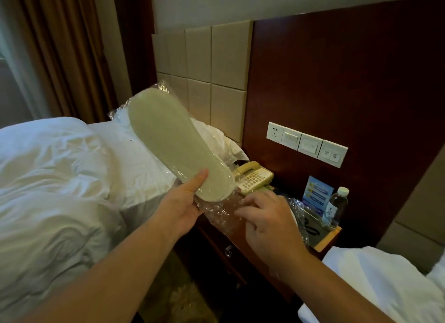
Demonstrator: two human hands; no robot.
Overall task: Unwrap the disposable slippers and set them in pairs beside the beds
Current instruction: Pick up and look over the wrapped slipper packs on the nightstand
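Note:
A pale disposable slipper pack (173,142) in clear plastic wrap (219,214) is held up over the gap between bed and nightstand, sole toward me. My left hand (185,199) grips its heel end, thumb on the sole. My right hand (267,216) is at the loose crumpled end of the wrap below the heel, fingers curled onto the plastic. Another plastic-wrapped item (298,209) lies on the nightstand behind my right hand.
A white bed (55,178) lies at left, and a second bed's corner (380,281) at lower right. The dark wooden nightstand (243,248) between them carries a beige phone (255,178), a blue card (316,195) and a water bottle (337,207). Wall switches (308,144) sit above.

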